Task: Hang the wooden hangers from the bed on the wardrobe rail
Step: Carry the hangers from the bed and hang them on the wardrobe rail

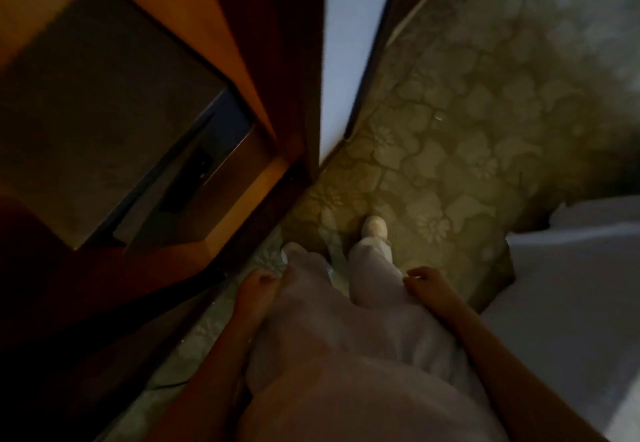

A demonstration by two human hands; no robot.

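I look straight down in a dim, blurred view. My left hand hangs at my left side with loosely curled fingers and nothing in it. At my right side my right hand also hangs loosely curled and holds nothing. The bed, covered in white, fills the lower right, beside my right arm. No wooden hanger and no wardrobe rail are in view. A wooden cabinet of orange-brown boards stands at the left.
Patterned beige carpet runs ahead between the cabinet and the bed. My legs in light trousers and one light shoe stand on it. A pale wall strip and a dark door frame lie ahead. A dark box sits inside the cabinet.
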